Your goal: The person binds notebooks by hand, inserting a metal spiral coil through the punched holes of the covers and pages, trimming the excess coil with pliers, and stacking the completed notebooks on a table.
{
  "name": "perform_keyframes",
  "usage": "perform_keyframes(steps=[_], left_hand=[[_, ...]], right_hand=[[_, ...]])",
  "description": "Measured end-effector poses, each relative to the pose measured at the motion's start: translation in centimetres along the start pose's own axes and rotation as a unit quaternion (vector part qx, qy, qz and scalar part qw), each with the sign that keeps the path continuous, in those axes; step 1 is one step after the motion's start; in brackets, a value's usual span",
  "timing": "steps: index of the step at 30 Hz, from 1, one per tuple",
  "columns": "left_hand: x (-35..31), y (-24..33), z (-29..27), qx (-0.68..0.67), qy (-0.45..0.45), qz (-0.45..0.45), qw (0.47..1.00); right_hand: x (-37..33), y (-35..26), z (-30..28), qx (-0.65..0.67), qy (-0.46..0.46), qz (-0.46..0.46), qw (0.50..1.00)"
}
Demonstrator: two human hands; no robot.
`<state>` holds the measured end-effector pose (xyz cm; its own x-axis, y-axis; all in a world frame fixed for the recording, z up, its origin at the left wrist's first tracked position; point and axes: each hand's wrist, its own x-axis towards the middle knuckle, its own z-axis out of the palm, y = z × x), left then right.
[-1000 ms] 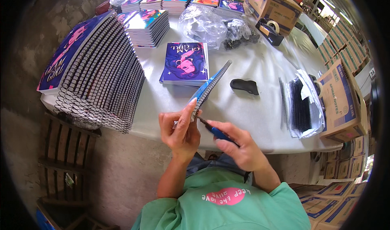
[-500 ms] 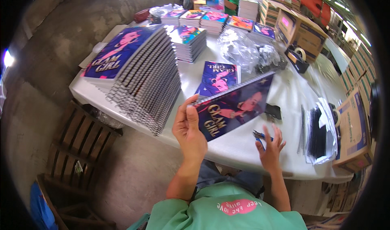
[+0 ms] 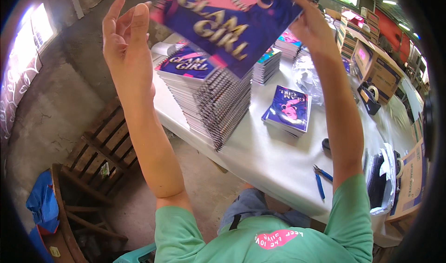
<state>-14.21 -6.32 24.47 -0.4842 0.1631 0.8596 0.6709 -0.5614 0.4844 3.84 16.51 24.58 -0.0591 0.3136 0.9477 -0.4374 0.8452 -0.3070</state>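
Observation:
A spiral notebook (image 3: 237,26) with a dark blue and pink cover is held up above the tall stack, partly cut off by the top edge. My right hand (image 3: 309,24) grips its right side, thumb over the cover. Close to the notebook's left edge is my left hand (image 3: 127,40), fingers apart and nothing visible in it. Below stands the tall stack of spiral notebooks (image 3: 183,98), their wire bindings facing right. A smaller pile of the same notebooks (image 3: 288,110) lies to its right. Blue-handled cutting pliers (image 3: 319,181) rest on the table beside my right forearm.
A white-covered table (image 3: 251,142) bears more notebook stacks (image 3: 267,65), clear plastic wrap (image 3: 309,77), a tape dispenser (image 3: 370,98) and black binding coils (image 3: 377,179) in a bag. Cardboard boxes (image 3: 383,75) stand at right. A slatted wooden chair (image 3: 100,147) is at left.
The notebook has risen up and left over the tall stack. My right hand has left the pliers and now grips the notebook; my left hand has come off it. The view has shifted left.

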Motion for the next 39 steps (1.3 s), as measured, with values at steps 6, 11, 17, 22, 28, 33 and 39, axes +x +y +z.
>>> perform_keyframes(steps=[6,11,17,22,28,33,39], left_hand=[[-1.3,-9.8,-3.2,0.022,-0.009,-0.138,0.990],[-5.4,-12.1,-3.0,0.017,-0.025,-0.255,0.967],[-5.9,-13.3,-1.9,-0.106,0.032,-0.262,0.959],[-6.4,-12.8,-1.5,-0.074,0.047,-0.241,0.967],[-6.8,-14.1,0.6,-0.062,0.113,-0.189,0.973],[-6.7,-14.2,1.6,-0.072,0.106,-0.199,0.972],[-6.3,-15.9,-0.4,0.007,0.179,-0.118,0.977]], right_hand=[[13.0,1.2,0.9,-0.047,-0.094,0.029,0.994],[11.1,1.0,15.5,-0.162,-0.537,0.021,0.828],[1.6,1.6,22.1,-0.110,-0.582,-0.039,0.805],[3.0,6.9,12.0,-0.079,-0.456,0.143,0.875],[-6.9,11.6,5.3,-0.070,-0.151,0.286,0.944],[-7.7,10.5,7.6,-0.184,0.025,0.317,0.930],[-8.9,11.1,5.7,-0.189,0.017,0.264,0.946]])
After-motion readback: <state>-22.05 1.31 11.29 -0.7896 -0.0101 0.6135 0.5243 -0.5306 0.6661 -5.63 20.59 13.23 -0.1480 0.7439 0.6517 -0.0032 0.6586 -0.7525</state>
